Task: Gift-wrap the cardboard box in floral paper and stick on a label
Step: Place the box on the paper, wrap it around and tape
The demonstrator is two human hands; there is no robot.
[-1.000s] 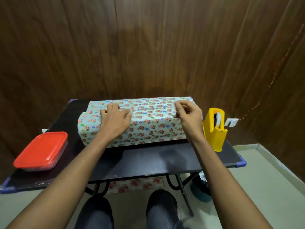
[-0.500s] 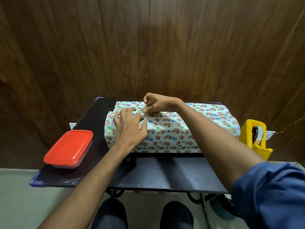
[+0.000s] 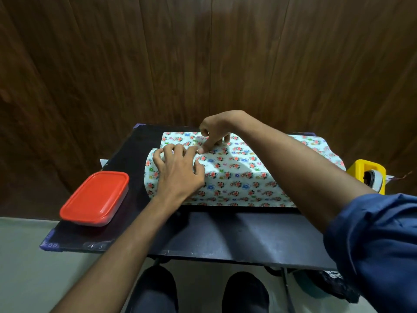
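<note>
Fingertips of the left hand [image 3: 178, 175] press spread on the floral paper [image 3: 237, 175] at the box's left end; the right hand [image 3: 214, 132] pinches the paper's edge just beyond them. One wrapped box lies mid-table [image 3: 225, 233], between one red-lidded container [image 3: 96, 197] and one yellow tape dispenser [image 3: 367, 173].

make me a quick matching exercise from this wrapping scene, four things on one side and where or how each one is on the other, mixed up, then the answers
Things:
1. red-lidded container
2. yellow tape dispenser
3. left hand
4. right hand

Places or states:
A. at the table's right edge, partly behind the right forearm
B. fingertips pressing at the seam on top of the floral paper
C. spread over the box's near-left top edge
D. on the table's left side, lid on

Pairs: 1-D, 2-A, 3-C, 4-B
</note>
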